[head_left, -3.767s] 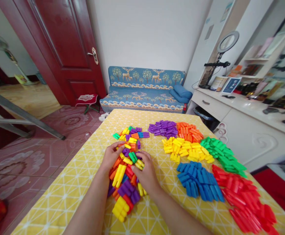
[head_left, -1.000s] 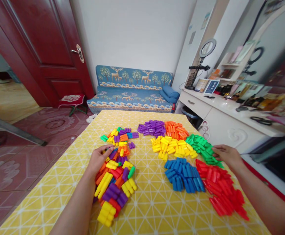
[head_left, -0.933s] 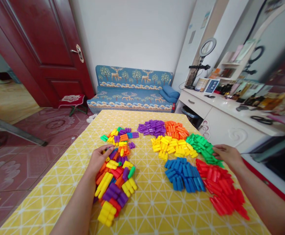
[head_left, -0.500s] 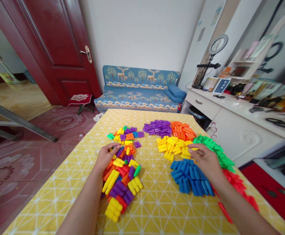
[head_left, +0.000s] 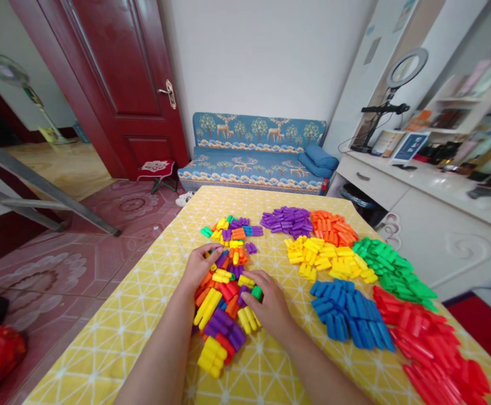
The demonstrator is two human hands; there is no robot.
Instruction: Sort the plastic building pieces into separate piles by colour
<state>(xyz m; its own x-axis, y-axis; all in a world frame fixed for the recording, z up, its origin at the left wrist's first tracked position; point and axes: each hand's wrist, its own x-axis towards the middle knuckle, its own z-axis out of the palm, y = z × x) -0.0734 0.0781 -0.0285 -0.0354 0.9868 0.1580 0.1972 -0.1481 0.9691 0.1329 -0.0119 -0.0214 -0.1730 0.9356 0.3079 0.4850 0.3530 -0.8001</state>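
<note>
A mixed pile of coloured plastic tube-shaped building pieces (head_left: 222, 292) lies on the left half of the table. My left hand (head_left: 201, 270) rests at its upper left edge, thumb and index finger close together; what they hold, if anything, is hidden. My right hand (head_left: 273, 309) is over the pile's right side, thumb and fingers apart around a green piece (head_left: 257, 292). Near its thumb lies a yellow joined piece (head_left: 249, 319). Purple joined pieces (head_left: 225, 327) and a yellow block of pieces (head_left: 212, 356) lie toward the near end of the pile.
Single-colour heaps curve along the right: purple (head_left: 287, 221), orange (head_left: 333, 228), yellow (head_left: 329, 257), green (head_left: 395, 270), blue (head_left: 350, 315) and red (head_left: 439, 349). Beyond the yellow-patterned table (head_left: 270, 371) stand a blue sofa (head_left: 253, 160) and a white dresser (head_left: 414, 197).
My right hand has moved left from the yellow and blue heaps to the mixed pile. My left hand stays at the pile's edge. The view has shifted slightly.
</note>
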